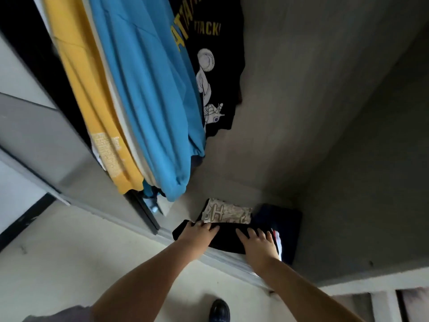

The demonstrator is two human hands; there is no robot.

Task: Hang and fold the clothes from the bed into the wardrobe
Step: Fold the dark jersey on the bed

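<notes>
Both hands lie flat, fingers spread, left hand and right hand, pressing a folded black garment on the grey wardrobe floor. Behind it sits a folded beige patterned cloth, beside it a dark navy folded pile. A hanging blue sweatshirt, yellow shirt and black printed T-shirt crowd overhead.

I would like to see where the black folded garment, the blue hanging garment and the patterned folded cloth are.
black folded garment (228, 238), head view, bare middle between the hands.
blue hanging garment (148, 94), head view, middle of the fabric.
patterned folded cloth (228, 213), head view, centre of its top.
</notes>
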